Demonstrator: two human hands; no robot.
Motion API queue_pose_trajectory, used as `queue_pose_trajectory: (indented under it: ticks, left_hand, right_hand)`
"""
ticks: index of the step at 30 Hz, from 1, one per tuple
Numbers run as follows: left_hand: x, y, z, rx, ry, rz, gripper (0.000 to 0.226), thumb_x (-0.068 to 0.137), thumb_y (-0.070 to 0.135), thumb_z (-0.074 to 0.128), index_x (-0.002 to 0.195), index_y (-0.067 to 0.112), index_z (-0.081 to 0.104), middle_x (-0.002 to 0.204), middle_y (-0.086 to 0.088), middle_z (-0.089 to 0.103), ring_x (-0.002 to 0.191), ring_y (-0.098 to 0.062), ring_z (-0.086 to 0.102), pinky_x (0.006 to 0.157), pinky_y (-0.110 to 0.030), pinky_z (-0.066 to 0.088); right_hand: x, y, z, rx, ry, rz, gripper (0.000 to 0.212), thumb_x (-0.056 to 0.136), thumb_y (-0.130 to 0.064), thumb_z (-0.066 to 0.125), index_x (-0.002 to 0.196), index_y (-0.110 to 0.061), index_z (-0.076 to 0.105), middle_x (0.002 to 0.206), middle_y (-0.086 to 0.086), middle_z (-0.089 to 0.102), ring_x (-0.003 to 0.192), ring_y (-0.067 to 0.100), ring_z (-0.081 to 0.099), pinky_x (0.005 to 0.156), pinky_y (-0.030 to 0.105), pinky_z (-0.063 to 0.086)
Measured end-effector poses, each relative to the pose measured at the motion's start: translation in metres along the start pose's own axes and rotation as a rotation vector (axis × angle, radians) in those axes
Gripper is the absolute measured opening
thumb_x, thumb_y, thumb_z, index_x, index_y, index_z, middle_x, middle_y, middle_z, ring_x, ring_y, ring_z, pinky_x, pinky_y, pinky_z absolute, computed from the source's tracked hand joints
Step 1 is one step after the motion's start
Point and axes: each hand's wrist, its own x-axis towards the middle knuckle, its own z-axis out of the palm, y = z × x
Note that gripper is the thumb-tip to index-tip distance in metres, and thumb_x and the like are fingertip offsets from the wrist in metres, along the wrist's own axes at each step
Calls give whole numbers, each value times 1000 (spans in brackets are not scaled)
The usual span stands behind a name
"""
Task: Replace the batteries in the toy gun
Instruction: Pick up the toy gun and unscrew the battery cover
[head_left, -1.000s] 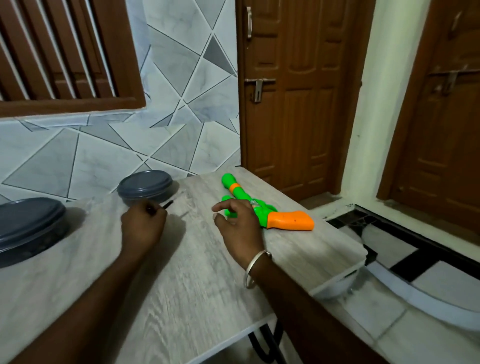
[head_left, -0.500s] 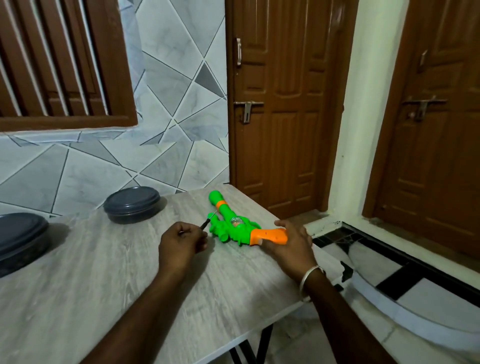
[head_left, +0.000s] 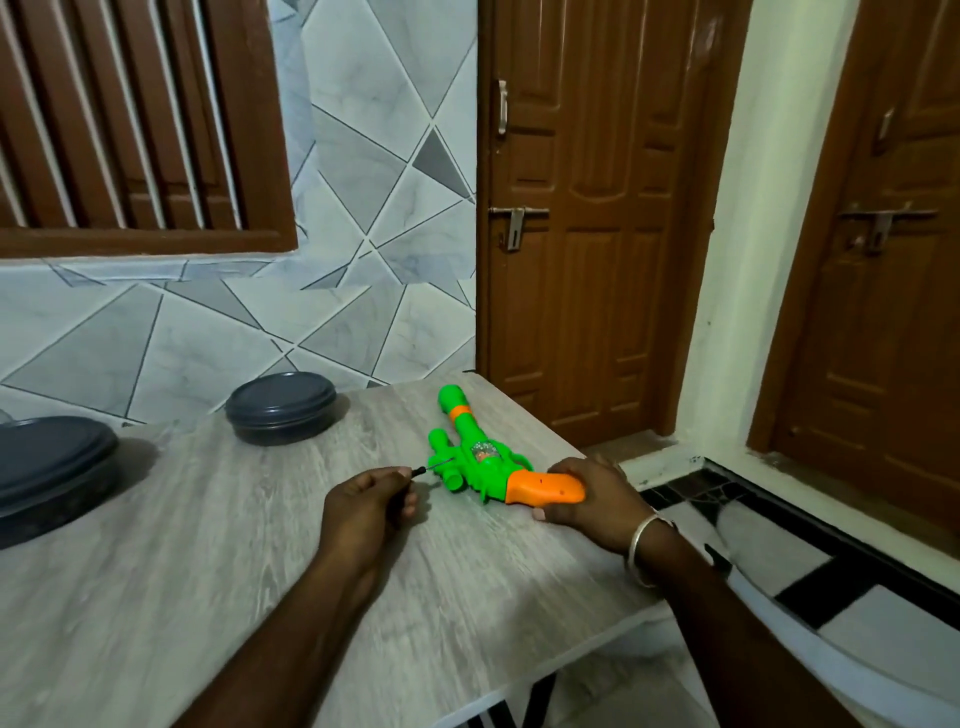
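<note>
Small screwdriver (head_left: 423, 469) is being pinched in L hand (head_left: 363, 504), toy gun (head_left: 478, 457) being clasped at orange grip (head_left: 545, 488) by R hand (head_left: 587, 499); tip should be seated square before any torque.

I'm seeing a room in a home: a panelled wooden door (head_left: 587, 234) with a sliding bolt (head_left: 517, 221), a second door (head_left: 883, 312), a grey-tiled wall (head_left: 374, 208), a slatted wooden window (head_left: 130, 130), a black-and-white floor (head_left: 826, 584), and a wood-grain desk (head_left: 182, 571) bearing a lidded bowl (head_left: 280, 415).

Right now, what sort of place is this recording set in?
Probably a room in a home: a tiled wall, a wooden door, and a table with a toy gun on it.
</note>
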Motion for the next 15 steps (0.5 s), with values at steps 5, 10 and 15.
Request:
queue_pose_trajectory:
  ticks: [5,10,15]
  left_hand:
    - [2,1,-3,-117,-10,-49,14,98,4,57,90,-6,65,69,-15,70,52,-16,67,52,-26,59]
    - [5,3,-5,-102,-37,-87,8,94,10,65,92,4,69,93,-17,68,90,-26,64,83,-37,57]
    - [2,15,-9,-149,-81,-122,5,92,13,68,94,10,70,93,-12,73,100,-28,65,94,-51,55]
  right_hand:
    - [-1,-17,5,148,-14,-83,51,68,-45,85,104,-21,58,107,5,42,87,7,49,66,15,36]
    - [-9,-43,24,177,81,-164,50,68,-40,86,102,-20,56,104,1,37,84,1,46,73,19,41]
    - [-20,-85,44,278,239,-217,49,71,-42,83,104,-25,52,108,-2,34,91,12,52,81,29,48]
